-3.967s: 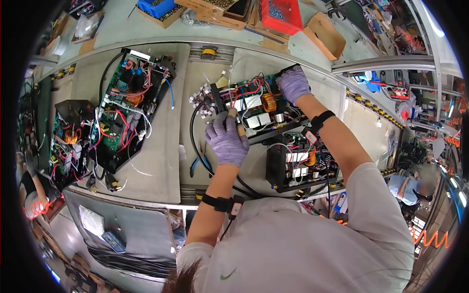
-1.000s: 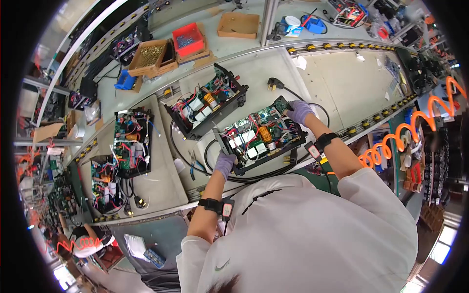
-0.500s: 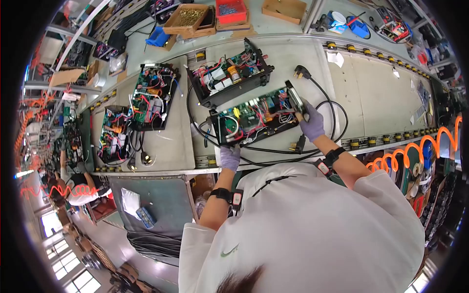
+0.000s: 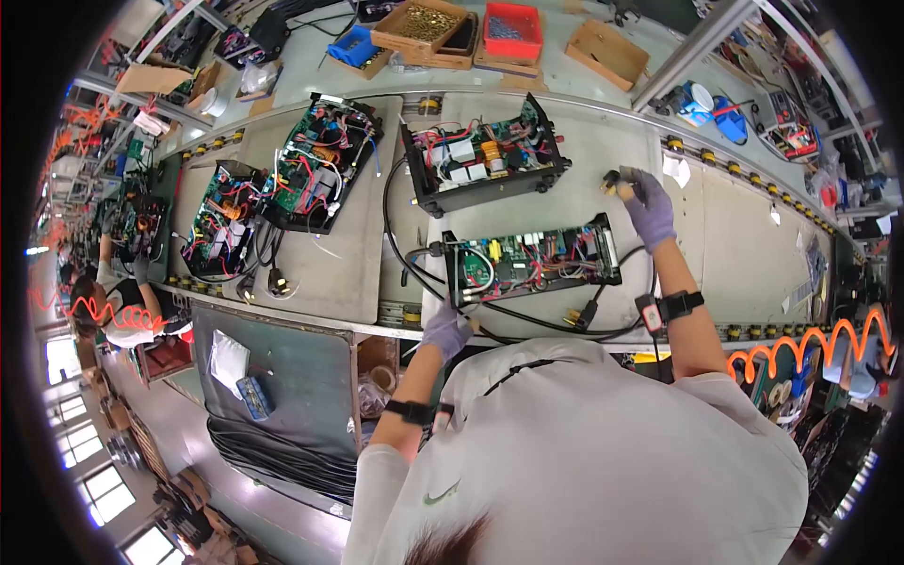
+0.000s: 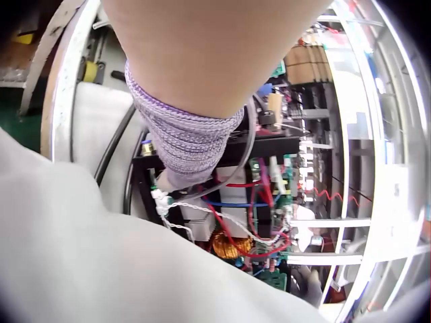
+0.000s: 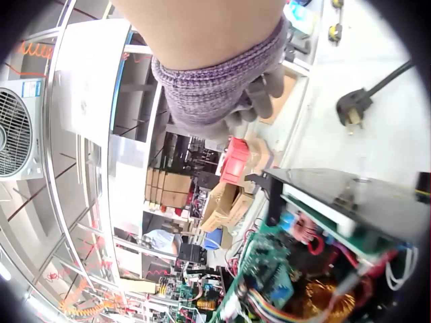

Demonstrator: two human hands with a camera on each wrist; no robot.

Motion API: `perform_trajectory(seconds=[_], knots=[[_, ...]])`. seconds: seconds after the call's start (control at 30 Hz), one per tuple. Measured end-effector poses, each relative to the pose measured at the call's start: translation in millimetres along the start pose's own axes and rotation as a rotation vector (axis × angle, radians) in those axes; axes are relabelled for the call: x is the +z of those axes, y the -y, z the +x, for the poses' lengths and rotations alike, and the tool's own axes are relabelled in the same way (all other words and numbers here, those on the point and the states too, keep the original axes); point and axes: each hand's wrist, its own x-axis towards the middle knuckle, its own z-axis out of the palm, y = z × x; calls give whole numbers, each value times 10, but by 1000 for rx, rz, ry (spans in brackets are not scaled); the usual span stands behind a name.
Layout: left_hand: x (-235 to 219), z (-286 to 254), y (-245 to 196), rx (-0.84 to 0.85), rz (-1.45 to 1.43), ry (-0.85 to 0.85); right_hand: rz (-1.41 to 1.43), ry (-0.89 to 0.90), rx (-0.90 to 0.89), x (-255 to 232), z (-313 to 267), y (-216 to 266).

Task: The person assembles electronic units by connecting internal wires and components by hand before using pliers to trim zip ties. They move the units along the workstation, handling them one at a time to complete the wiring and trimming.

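An open black chassis with a green circuit board (image 4: 532,259) sits near the bench's front edge. My left hand (image 4: 445,331), in a purple knit glove, is at its front left corner; the fingers are largely hidden. The left wrist view shows the gloved left hand (image 5: 185,158) against a chassis end, beside white connectors (image 5: 161,202). My right hand (image 4: 650,209) is behind and right of the chassis, fingers bent over a black power plug (image 4: 609,181). In the right wrist view the plug (image 6: 353,109) lies on the bench, apart from the fingers (image 6: 259,97).
Another open chassis (image 4: 485,160) stands just behind, and two more (image 4: 320,169) lie to the left. Black cables, with a second plug (image 4: 586,313), run along the front edge. Red (image 4: 513,33) and blue (image 4: 356,45) bins and boxes of fasteners line the back shelf.
The front chassis has been turned round and set down near the front edge. My right hand has let go of its right end and moved back to the plug; the left stays by its corner.
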Motion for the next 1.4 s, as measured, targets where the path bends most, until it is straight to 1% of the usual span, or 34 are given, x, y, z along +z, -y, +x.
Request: perform_trajectory(seconds=[0.03, 0.07, 0.1, 0.13, 0.17, 0.2, 0.27, 0.33, 0.4, 0.47, 0.5, 0.53, 0.6, 0.63, 0.7, 0.73, 0.77, 0.8, 0.83, 0.87, 0.9, 0.93, 1.0, 1.03, 1.1, 1.13, 1.17, 1.27, 1.3, 1.33, 1.4], knots=[[-140, -113, 18, 29, 21, 200, -18, 70, 88, 63, 250, -31], [-28, -57, 329, 74, 60, 318, -72, 123, 122, 141, 472, -38], [-302, -267, 277, 166, 59, 427, -125, 175, 159, 217, 665, 10], [-696, -486, 60, 83, 106, 507, -178, 226, 198, 293, 839, 63], [-927, -581, 62, -59, -230, 525, -226, 281, 171, 373, 993, 155], [-1056, -507, 209, -180, -418, 559, -265, 294, 157, 498, 1185, 67], [-1461, -406, 204, -229, -644, 339, -346, 315, 119, 809, 1562, -188], [-1660, -29, 352, 16, -723, 24, -300, 390, 260, 1043, 1779, -176], [-1664, 598, 370, 87, -724, -253, -277, 490, 378, 1218, 1950, -107], [-1560, 1192, 213, 158, -714, -436, -274, 614, 475, 1326, 2060, 4], [-1490, 1508, 182, 180, -735, -427, -31, 578, 567, 1434, 2097, -169], [-1434, 1800, 158, 200, -755, -415, -53, 589, 565, 1455, 2128, -168], [-1401, 2274, 72, 147, -772, -284, -102, 610, 565, 1454, 2151, -73], [-1524, 2219, -163, 40, -717, -291, -139, 640, 536, 1447, 2173, -91], [-1668, 2178, -349, -36, -610, -278, -213, 701, 470, 1394, 2212, -105], [-1710, 2201, -373, -71, -555, -277, -210, 691, 450, 1381, 2214, -94], [-1611, 2334, -264, -42, -672, -302, -205, 681, 429, 1369, 2178, -82], [-1598, 2311, -263, -24, -628, -355, -197, 672, 407, 1346, 2119, -71], [-1579, 2249, -268, -6, -584, -409, -146, 605, 254, 1305, 2020, -47], [-1547, 2171, -276, 11, -539, -463, -141, 569, 201, 1235, 1932, -13], [-1500, 2066, -289, -3, -488, -538, -133, 531, 153, 1134, 1818, 154], [-1395, 2037, -225, 98, -497, -589, -125, 491, 108, 1057, 1680, 238], [-1161, 2013, -74, 300, -520, -689, -98, 307, -68, 1027, 1336, 30], [-1105, 1942, -155, 472, -598, -769, -85, 214, -161, 998, 1216, 16], [-1062, 1832, -102, 311, -497, -533, -105, 242, -28, 892, 986, 124], [-1001, 1847, -2, 391, -544, -512, -110, 253, 38, 855, 896, 189], [-944, 1859, 94, 469, -592, -484, -91, 270, -58, 834, 820, 117], [-985, 1649, 208, 383, -770, -163, -68, 408, -16, 740, 648, -49], [-922, 1706, 353, 425, -787, -204, -161, 464, 25, 689, 635, -82], [-966, 1645, 313, 539, -931, -165, -167, 475, -47, 608, 627, 1], [-861, 1526, 404, 263, -840, -304, -178, 532, 66, 482, 633, 228]])
